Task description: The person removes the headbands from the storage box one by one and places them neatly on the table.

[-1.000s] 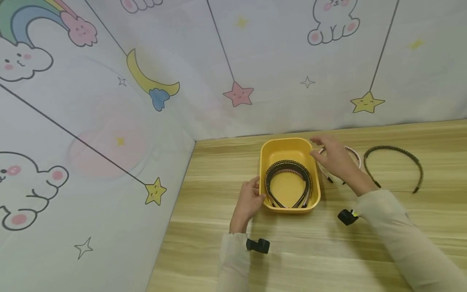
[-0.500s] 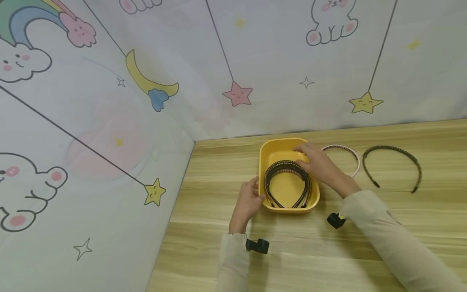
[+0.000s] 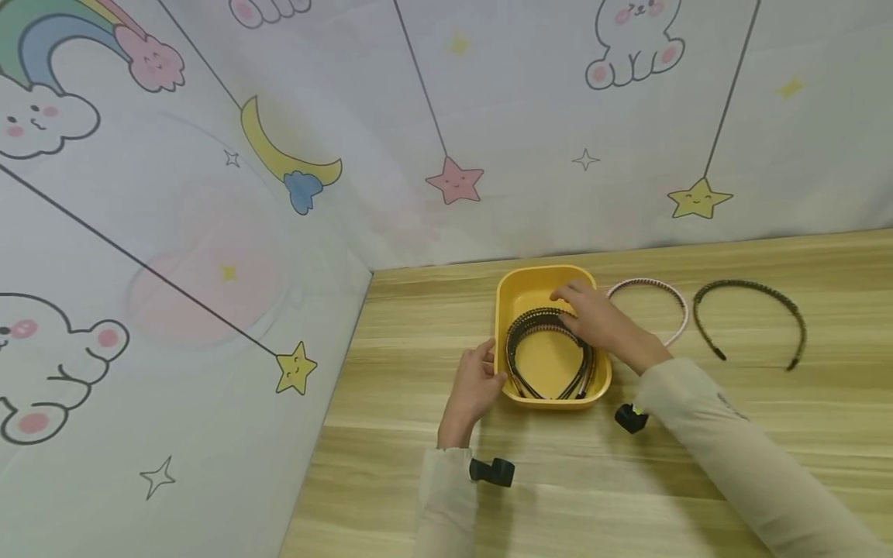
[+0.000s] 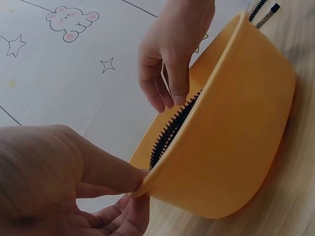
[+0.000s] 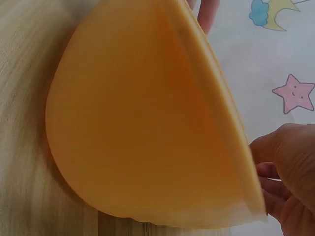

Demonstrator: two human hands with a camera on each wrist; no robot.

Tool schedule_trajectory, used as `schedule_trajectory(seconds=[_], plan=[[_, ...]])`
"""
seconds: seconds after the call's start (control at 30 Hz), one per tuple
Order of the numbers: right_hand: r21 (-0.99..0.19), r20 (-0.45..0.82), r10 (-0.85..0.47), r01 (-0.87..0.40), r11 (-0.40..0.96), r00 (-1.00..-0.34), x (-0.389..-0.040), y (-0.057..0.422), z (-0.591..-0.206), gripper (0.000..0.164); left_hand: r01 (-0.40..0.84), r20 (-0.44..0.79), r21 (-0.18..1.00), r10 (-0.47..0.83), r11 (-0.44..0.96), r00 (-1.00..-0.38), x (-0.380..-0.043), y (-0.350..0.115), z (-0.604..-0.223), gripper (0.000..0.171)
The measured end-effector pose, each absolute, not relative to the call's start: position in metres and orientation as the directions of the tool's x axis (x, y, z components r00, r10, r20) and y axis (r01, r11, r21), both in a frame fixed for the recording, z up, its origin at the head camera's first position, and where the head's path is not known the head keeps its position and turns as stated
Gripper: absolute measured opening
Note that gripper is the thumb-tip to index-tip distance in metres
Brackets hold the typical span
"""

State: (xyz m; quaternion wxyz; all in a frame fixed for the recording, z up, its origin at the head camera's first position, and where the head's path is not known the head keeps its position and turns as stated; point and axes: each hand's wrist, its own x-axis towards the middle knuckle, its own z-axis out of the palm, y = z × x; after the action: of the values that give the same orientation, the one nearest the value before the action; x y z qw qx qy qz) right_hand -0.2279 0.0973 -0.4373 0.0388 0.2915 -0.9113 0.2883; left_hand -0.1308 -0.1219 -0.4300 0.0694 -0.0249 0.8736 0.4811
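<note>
Left hand [image 3: 474,387] pinches the smooth, rounded tub [image 4: 241,128]; right hand [image 3: 603,322], loosely parted, empty, overhangs toothed headbands [image 3: 536,318].

Beyond the wood-grained counter [image 3: 558,480], can see pale walls [image 3: 530,116] printed with a rainbow [image 3: 35,40], yellow moon [image 3: 268,147], pink star [image 3: 455,181] and white bears [image 3: 638,46]

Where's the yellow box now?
In the head view, the box is right of centre on the table, between the left hand and the pink headband.

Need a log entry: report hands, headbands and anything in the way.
Left hand pinches yellow tub by rim. Right hand above headbands inside, contact unclear. Pale headband, dark headband outside on table. Nothing visibly blocking.
</note>
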Motion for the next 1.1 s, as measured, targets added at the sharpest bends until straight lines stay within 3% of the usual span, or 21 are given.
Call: schedule_trajectory(seconds=[0.4,0.6,1.1], plan=[[-0.465,0.084,-0.529,-0.502,0.729,-0.845,-0.2329,0.0942,-0.4391,0.028,-0.095,-0.133,0.84,0.032,0.534,-0.991,-0.1305,-0.1226,-0.4303,0.062],[-0.427,0.086,-0.557,-0.536,0.729,-0.826,-0.2356,0.0926,-0.4377,0.025,-0.101,-0.135,0.834,0.024,0.542,-0.991,-0.1308,-0.123,-0.4314,0.062],[-0.52,0.156,-0.526,-0.522,0.676,-0.836,-0.2355,0.0926,-0.435,0.023,-0.107,-0.143,0.837,0.025,0.536,-0.989,-0.131,-0.1231,-0.4305,0.061]])
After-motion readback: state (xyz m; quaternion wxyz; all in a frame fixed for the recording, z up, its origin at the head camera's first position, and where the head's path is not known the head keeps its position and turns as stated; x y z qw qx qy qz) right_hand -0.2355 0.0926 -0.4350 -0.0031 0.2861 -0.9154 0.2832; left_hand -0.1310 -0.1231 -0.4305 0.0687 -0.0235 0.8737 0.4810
